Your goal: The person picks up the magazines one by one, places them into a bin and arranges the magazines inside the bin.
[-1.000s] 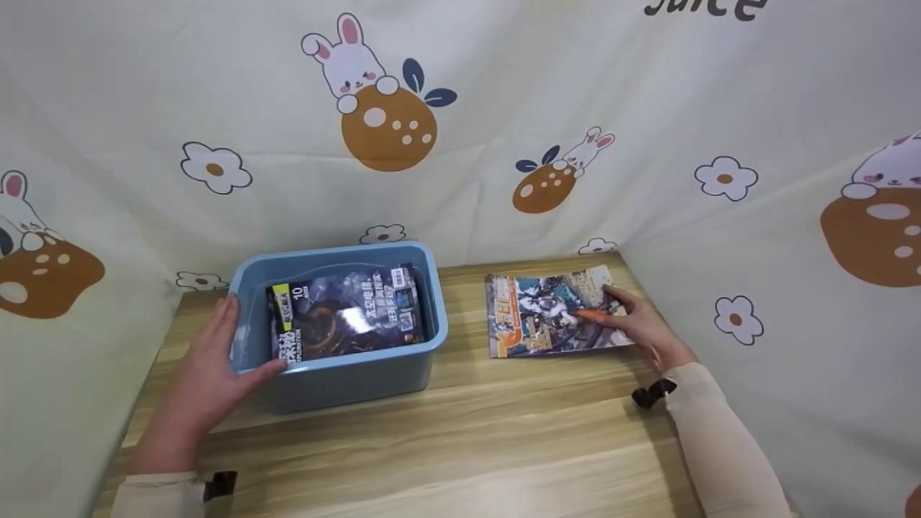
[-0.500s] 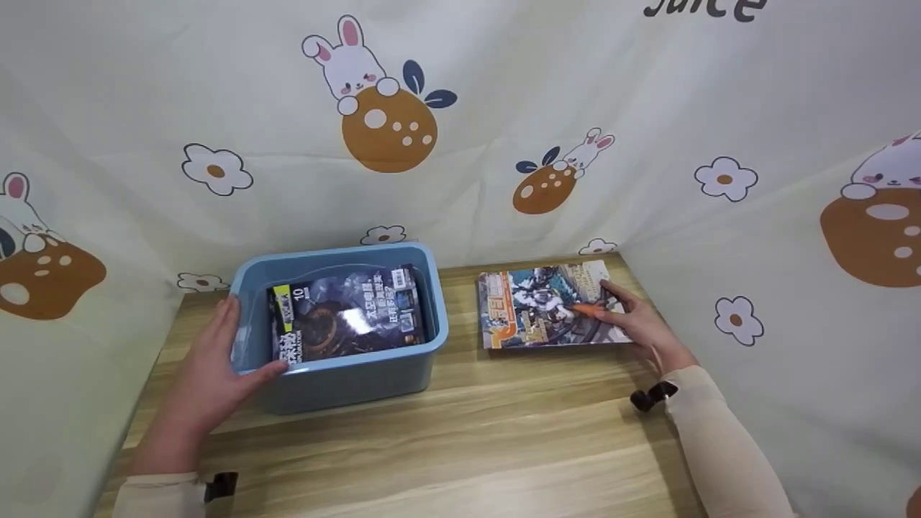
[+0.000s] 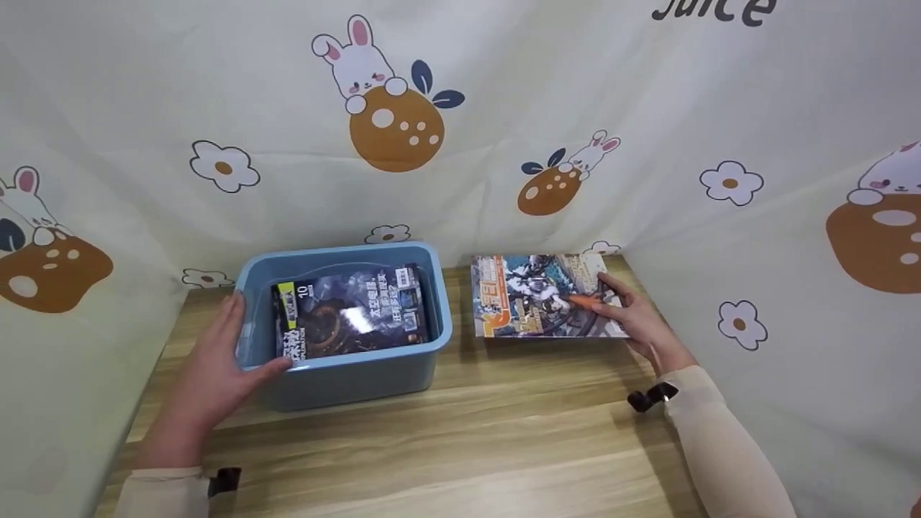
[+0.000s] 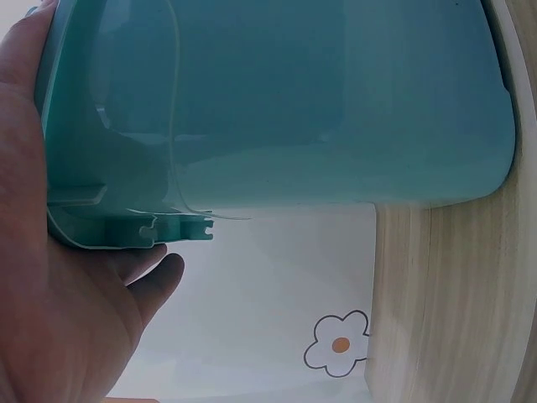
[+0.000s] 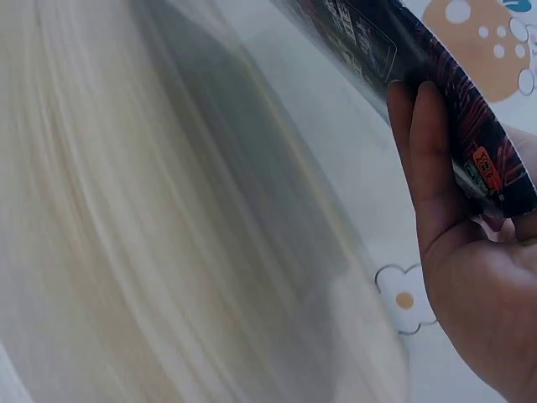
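Observation:
A blue plastic storage bin (image 3: 352, 381) stands on the left of the table. My left hand (image 3: 209, 385) holds its near left corner, thumb over the front rim and fingers along the left side; the left wrist view shows the hand (image 4: 67, 311) under the rim of the bin (image 4: 336, 109). Inside the bin lies a dark magazine (image 3: 345, 316), cover up. To the right, my right hand (image 3: 647, 331) pinches the right edge of a colourful magazine (image 3: 540, 298), thumb on the cover. The right wrist view shows fingers (image 5: 428, 159) beneath its dark back cover (image 5: 457, 101), raised off the table.
The wood-grain table (image 3: 504, 432) reaches back to a pale curtain (image 3: 446, 43) printed with rabbits and flowers. That curtain encloses the back and both sides. A black strap fitting (image 3: 651, 397) sits on the right wrist, another (image 3: 224, 480) on the left.
The right hand has lifted the colourful magazine off the table, and it has shifted slightly left and up in the view. The left hand stays on the bin.

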Demonstrator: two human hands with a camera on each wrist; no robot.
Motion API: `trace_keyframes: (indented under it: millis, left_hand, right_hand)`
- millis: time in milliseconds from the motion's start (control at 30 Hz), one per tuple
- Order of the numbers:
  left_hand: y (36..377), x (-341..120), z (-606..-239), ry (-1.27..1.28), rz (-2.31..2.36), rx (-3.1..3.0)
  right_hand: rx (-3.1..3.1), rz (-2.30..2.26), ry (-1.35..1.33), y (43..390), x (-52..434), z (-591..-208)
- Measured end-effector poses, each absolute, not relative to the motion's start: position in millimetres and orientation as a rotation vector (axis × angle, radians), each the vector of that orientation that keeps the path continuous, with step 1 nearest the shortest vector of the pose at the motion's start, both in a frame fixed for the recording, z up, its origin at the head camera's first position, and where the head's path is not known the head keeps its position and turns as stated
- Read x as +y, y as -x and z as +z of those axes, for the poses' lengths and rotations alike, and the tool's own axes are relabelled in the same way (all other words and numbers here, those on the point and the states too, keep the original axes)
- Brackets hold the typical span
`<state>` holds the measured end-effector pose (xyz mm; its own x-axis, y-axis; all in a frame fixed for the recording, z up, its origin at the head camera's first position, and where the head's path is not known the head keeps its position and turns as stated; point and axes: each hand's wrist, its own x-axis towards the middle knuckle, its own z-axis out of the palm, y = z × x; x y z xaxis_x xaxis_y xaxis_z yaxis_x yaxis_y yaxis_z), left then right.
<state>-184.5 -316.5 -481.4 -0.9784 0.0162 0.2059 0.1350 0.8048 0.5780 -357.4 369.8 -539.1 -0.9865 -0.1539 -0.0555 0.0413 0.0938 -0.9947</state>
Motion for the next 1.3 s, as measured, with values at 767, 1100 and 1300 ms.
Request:
trace_keyframes:
  millis: [767, 1100, 1300]
  left_hand:
    - [184, -315, -480, 0.109, -0.910, -2.808]
    - [183, -315, -479, 0.102, -0.913, -2.809]
    - [185, -316, -482, 0.114, -0.920, -2.794]
  right_hand:
    - [2.192, -2.099, 0.205, 353, 339, -494]
    - [2.164, -2.130, 0.206, 351, 334, -478]
    - [2.138, -2.164, 0.219, 349, 327, -470]
